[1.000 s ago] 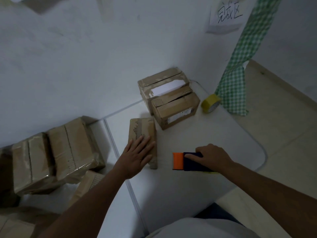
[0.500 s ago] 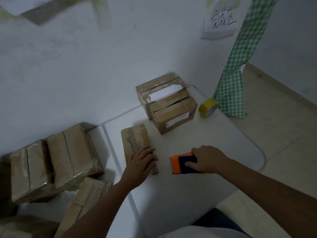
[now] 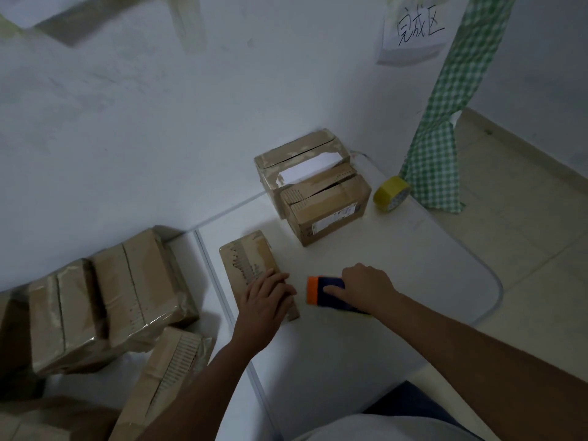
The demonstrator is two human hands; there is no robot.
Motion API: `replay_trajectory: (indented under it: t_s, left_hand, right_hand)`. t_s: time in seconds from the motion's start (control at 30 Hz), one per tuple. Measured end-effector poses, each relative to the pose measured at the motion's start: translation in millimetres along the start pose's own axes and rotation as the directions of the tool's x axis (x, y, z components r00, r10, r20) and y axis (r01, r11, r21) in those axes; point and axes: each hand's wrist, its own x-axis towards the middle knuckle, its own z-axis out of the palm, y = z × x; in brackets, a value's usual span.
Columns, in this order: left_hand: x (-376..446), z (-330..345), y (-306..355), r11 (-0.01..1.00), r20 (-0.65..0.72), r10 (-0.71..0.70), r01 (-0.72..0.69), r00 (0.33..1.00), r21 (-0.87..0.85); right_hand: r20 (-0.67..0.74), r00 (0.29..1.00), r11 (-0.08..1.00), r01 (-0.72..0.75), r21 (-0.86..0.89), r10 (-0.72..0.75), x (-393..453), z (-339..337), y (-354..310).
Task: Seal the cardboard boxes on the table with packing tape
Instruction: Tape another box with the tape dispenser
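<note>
1. Two hands are at work: the left hand [image 3: 265,302] lies over the near end of a flat brown cardboard box [image 3: 251,265] at the white table's [image 3: 429,265] left edge, fingers curling at its right side.
2. The right hand [image 3: 366,289] grips an orange-and-navy tape dispenser [image 3: 321,291] just right of that box.
3. I'd pin the box firmly, start the tape beyond one end and pull it straight along the seam.
4. Pressing the strip flat should prevent wrinkles.
</note>
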Motion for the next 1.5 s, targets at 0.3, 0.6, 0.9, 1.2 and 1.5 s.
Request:
replay_trajectory:
  t_s: [0.3, 0.6, 0.9, 1.2, 1.5]
  left_hand:
    - [-0.2, -0.5, -1.7, 1.0, 0.005, 0.0, 0.0, 1.0, -0.027]
    - [-0.5, -1.5, -3.2, 0.999, 0.026, -0.019, 0.02, 0.999, -0.029]
    - [-1.3, -3.5, -3.8, 0.983, 0.012, -0.113, 0.114, 0.994, -0.146]
    - [-9.9, -3.9, -10.0, 1.0, 0.035, 0.01, -0.01, 0.999, -0.016]
    - [-9.3, 10.3, -14.8, 0.949, -0.013, 0.136, -0.127, 0.991, 0.29]
  right_hand:
    - [-0.02, 0.989, 0.968, -0.141, 0.205, 0.148, 5.6, 31.6, 28.1]
    - [0.212, 0.976, 0.327, -0.187, 0.926, -0.04, 2.5, 47.8, -41.2]
    - [0.088, 0.994, 0.283, -0.102, 0.954, 0.063, -12.4, 52.0, -38.6]
    - [-0.065, 0.998, 0.407, 0.05, 0.912, 0.021, -17.1, 45.3, -35.1]
    - [-0.055, 0.998, 0.373, 0.047, 0.927, 0.011, -9.8, 52.1, -32.1]
